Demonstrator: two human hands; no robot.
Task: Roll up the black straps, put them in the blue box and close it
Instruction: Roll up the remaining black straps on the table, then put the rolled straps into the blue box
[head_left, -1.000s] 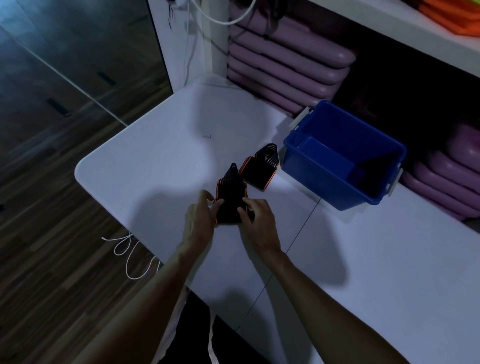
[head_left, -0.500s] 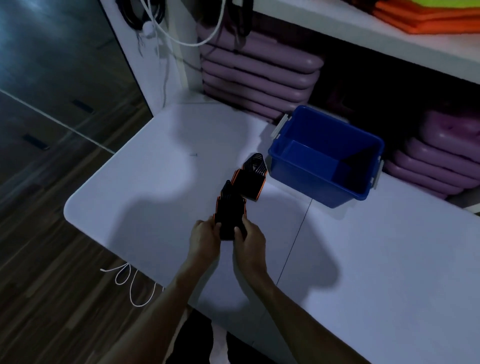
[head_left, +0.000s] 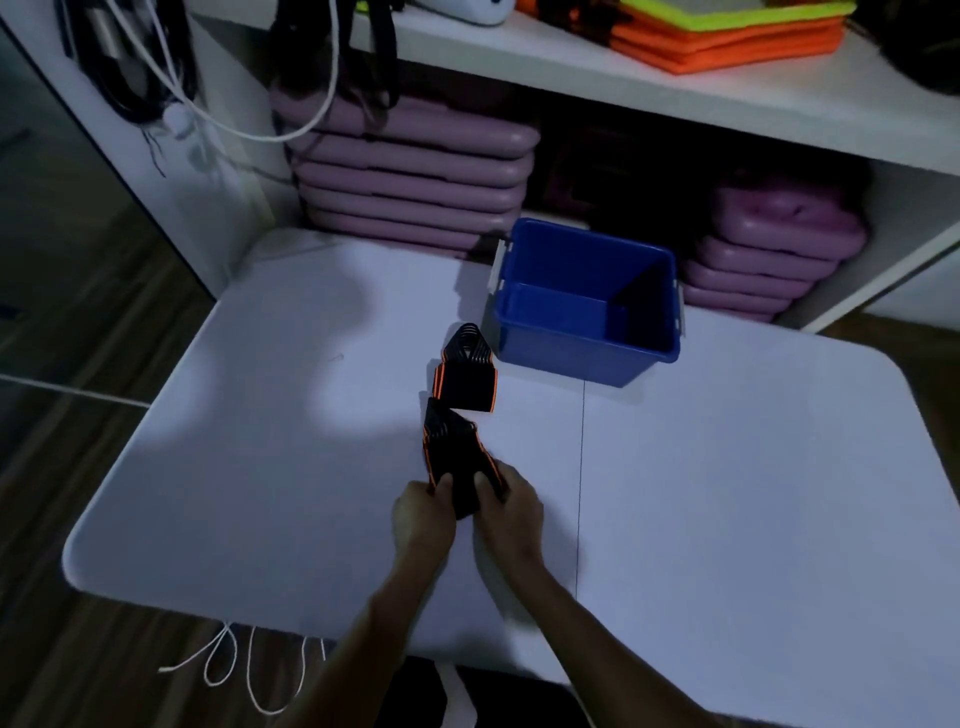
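Note:
Two black straps with orange edges lie on the white table (head_left: 260, 467). The near strap bundle (head_left: 451, 452) is pinched at its near end by my left hand (head_left: 423, 519) and my right hand (head_left: 511, 514), one on each side. The far strap bundle (head_left: 466, 376) lies loose just beyond it, close to the front left corner of the blue box (head_left: 587, 345). The box stands open with nothing visible inside. No lid is in view.
Stacks of purple pads (head_left: 410, 176) fill the shelf behind the box, with more purple pads (head_left: 769, 249) at the right. Orange and yellow mats (head_left: 727, 36) lie on the upper shelf. White and black cables (head_left: 171, 104) hang at the left. A white cord (head_left: 234, 670) lies on the wooden floor.
My view has tilted up and turned, so more shelf shows. Both hands have slid to the near end of the strap bundle and closed in on it.

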